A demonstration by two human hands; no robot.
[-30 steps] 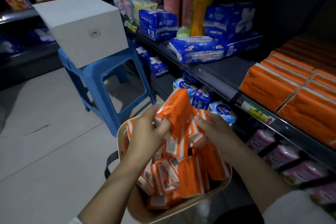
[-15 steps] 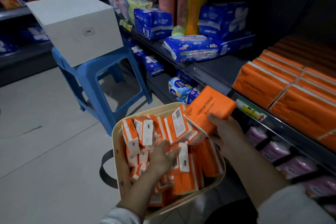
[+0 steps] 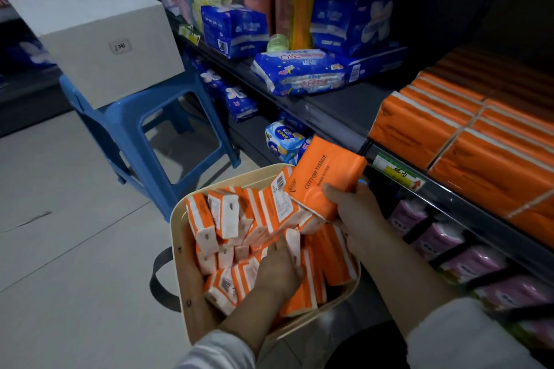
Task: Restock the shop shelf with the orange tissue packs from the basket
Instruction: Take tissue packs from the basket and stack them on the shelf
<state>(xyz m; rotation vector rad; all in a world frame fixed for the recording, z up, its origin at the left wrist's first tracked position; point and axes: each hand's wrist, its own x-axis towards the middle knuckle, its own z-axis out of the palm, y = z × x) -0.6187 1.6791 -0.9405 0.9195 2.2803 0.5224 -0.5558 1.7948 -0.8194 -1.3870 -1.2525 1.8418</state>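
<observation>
Above the basket (image 3: pixel 180 219), right hand (image 3: pixel 356 207) clamps one orange tissue pack (image 3: pixel 326 180) — long axis toward one o'clock, shelf stack (image 3: pixel 467 141) at two o'clock, nearer this hand; left hand (image 3: pixel 277 272) buried among packs — grip unclear.

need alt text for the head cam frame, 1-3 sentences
A person's right hand lifts an orange tissue pack out of a cream basket full of similar packs, while the left hand reaches in among them. To the right, a dark shop shelf holds rows of orange packs; a blue stool carrying a white box stands behind.
</observation>
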